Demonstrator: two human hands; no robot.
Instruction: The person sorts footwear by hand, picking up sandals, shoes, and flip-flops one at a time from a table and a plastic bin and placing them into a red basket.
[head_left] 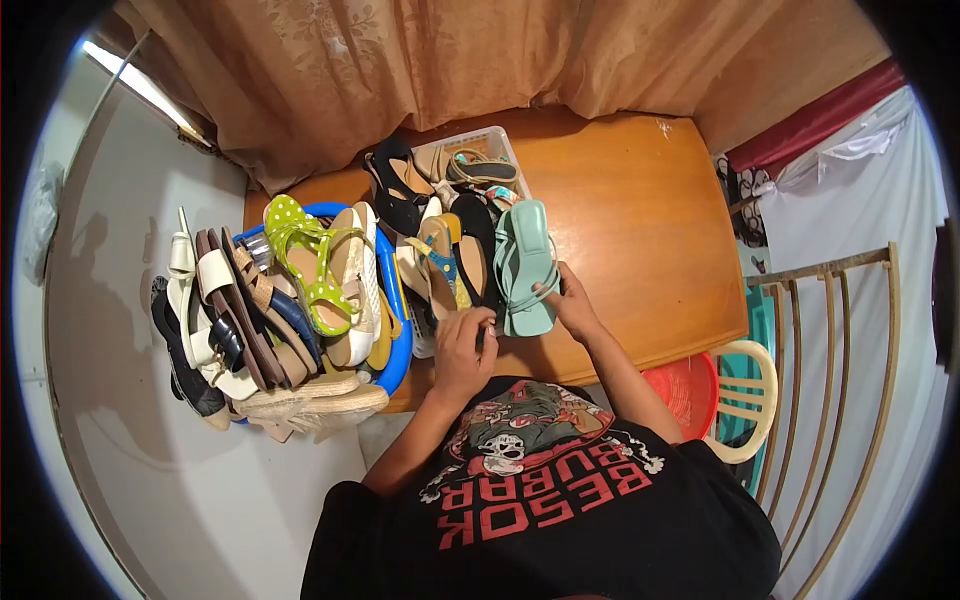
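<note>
My right hand (pixel 572 303) grips the heel end of a mint green strappy sandal (pixel 533 250), which lies over the right side of a white plastic basket (pixel 512 150) full of shoes. My left hand (pixel 465 350) has its fingers curled at the basket's front edge, by a black shoe (pixel 474 240); what its fingertips hold, if anything, is hidden. Next to that shoe lies a sandal with a blue and yellow strap (pixel 440 262). Black heeled sandals (pixel 396 188) sit at the basket's back left.
Left of the basket, a blue-rimmed tub (pixel 397 345) is heaped with shoes, including a green polka-dot sandal (pixel 305 262). Both stand on a wooden table (pixel 640 220). A red basin (pixel 685 395), a cream chair (pixel 760 400) and a wooden rack (pixel 840 300) are at the right.
</note>
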